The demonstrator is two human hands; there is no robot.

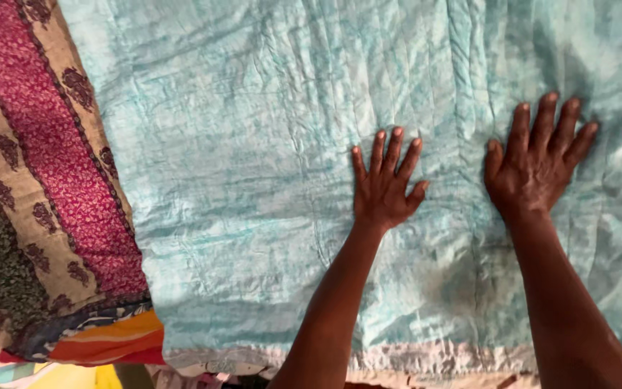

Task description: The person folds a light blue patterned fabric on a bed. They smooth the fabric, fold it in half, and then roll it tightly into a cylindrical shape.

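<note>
Both forearms come up from six o'clock, and I see my left hand (383,189) and right hand (538,164) lying palm-down on the pale turquoise cloth (253,144), fingers (396,148) spread flat, gripping nothing. That cloth fills the view from centre to three o'clock, thin, crinkled all over with fine creases, with a worn whitish hem (426,357) at six. To smooth it well, I judge the palms should press evenly and sweep outward along the creases, not bunch them. At nine o'clock lies a patterned quilt (44,166), magenta and tan bands with dark paisley motifs.
</note>
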